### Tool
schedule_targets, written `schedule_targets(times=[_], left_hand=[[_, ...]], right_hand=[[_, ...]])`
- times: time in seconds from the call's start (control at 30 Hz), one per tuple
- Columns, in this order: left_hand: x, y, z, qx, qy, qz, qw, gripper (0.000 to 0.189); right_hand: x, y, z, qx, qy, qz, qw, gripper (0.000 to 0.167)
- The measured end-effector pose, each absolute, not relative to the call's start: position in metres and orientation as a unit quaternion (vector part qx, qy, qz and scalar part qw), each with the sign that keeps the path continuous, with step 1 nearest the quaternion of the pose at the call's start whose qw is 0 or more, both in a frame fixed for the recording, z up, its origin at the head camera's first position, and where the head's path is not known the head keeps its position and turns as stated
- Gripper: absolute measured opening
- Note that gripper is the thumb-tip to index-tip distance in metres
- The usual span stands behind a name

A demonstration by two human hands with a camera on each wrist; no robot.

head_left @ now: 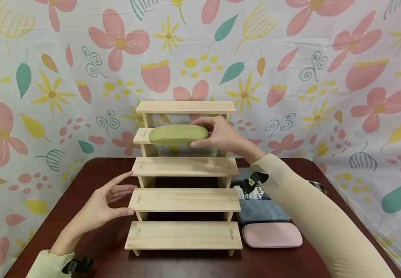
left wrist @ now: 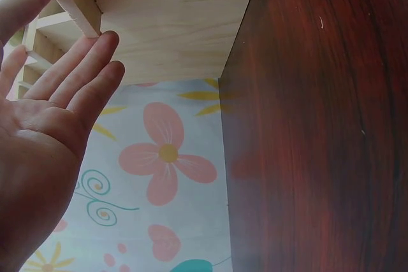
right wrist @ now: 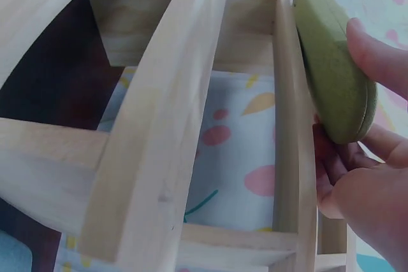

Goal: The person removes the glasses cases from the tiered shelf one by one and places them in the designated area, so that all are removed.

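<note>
My right hand (head_left: 218,133) grips the right end of an oblong green glasses case (head_left: 178,134), thumb and fingers on either side of it. The case lies lengthwise along the second tier from the top of a stepped wooden stand (head_left: 186,166). In the right wrist view the green case (right wrist: 335,62) is right at the tier's plank, partly covered by the thumb. My left hand (head_left: 104,200) is at the stand's left side, fingers extended, with fingertips right at the ends of the middle planks. Nothing is in the palm of the left hand (left wrist: 48,125).
A pink glasses case (head_left: 272,235) lies on the dark red table (head_left: 92,247) at the stand's right. Behind it are a blue-grey case (head_left: 261,211), a print-patterned one (head_left: 258,192) and a checked one (head_left: 316,187), partly hidden by the right arm. A flowered cloth (head_left: 65,127) hangs behind.
</note>
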State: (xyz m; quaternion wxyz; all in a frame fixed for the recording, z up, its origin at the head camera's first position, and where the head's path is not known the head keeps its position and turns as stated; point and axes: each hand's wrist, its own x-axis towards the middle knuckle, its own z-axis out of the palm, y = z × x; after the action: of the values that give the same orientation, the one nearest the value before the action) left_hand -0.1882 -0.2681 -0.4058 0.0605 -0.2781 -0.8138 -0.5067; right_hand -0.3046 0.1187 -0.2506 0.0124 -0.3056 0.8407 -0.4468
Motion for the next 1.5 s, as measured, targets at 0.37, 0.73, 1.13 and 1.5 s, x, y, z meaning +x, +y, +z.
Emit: schedule_targets(times=[0.37,0.73,1.13,1.5], left_hand=[[-0.188,-0.268,-0.408,-0.282,-0.811,-0.508,0.065,0.101],[-0.187,-0.267,-0.408,-0.279,-0.811,-0.51,0.065,0.101],[-0.187,-0.266,-0.407,-0.276,-0.813,-0.509,0.064,0.101],[-0.188,-0.267,-0.408,-0.276,-0.816,-0.504,0.067,0.102]], right_hand=[[-0.292,0.135,-0.26,-0.303,0.815,-0.493,0.028,0.062],[-0.274,0.146,-0.267,-0.326,0.796,-0.51,0.002,0.063],[-0.258,0.162,-0.276,-0.351,0.775,-0.525,-0.021,0.063],[-0.244,0.181,-0.289,-0.311,0.778,-0.546,-0.003,0.062]])
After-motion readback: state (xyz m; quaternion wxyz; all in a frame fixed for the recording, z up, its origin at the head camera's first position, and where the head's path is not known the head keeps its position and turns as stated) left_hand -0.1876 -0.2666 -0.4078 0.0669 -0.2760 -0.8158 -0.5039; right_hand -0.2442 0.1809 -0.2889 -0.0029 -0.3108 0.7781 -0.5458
